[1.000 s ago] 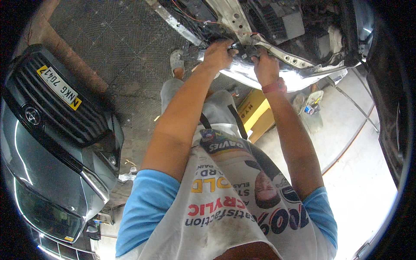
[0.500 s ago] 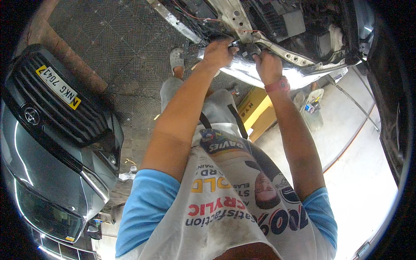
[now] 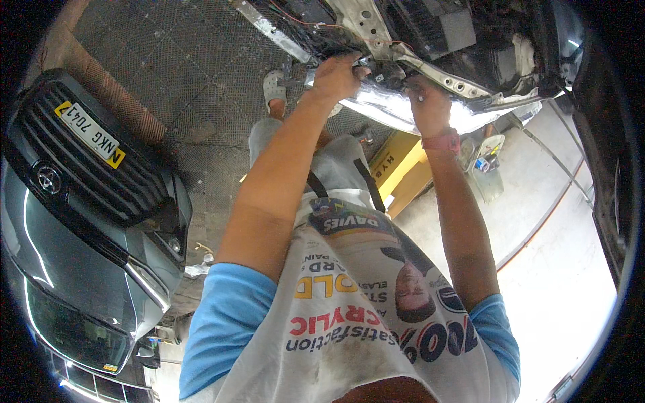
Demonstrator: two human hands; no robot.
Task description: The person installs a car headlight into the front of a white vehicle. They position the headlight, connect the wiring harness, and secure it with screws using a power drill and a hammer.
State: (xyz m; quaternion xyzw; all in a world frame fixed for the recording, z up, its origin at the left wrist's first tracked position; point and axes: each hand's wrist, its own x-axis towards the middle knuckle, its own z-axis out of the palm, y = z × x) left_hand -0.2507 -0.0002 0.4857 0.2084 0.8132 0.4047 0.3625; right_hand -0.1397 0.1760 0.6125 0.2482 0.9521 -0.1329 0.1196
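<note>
Both of my hands work at the front of a car body with its inner structure exposed. My left hand point(image 3: 338, 76) is closed at the dark gap beside the metal upright point(image 3: 366, 25), its fingers curled over something dark that I cannot make out. To its right, my right hand point(image 3: 430, 106) is also closed, thumb against fingers, just below the pale metal crossbar point(image 3: 449, 82); what it holds, if anything, is hidden. A red band circles the right wrist. Beneath both hands runs a brightly shining white panel point(image 3: 383, 111). A thin red wire point(image 3: 319, 25) crosses above the left hand.
A dark grey car point(image 3: 87, 201) stands at the left. A yellow carton point(image 3: 403, 168) lies on the floor below the bright panel, with a clear container point(image 3: 485, 171) of small items beside it. Dark mesh-patterned flooring point(image 3: 181, 74) spreads on the left; a dark panel point(image 3: 608, 154) rises at the right.
My right hand has moved right and slightly down, away from the left hand, and its fingers are now drawn together. My left hand stays nearly in place.
</note>
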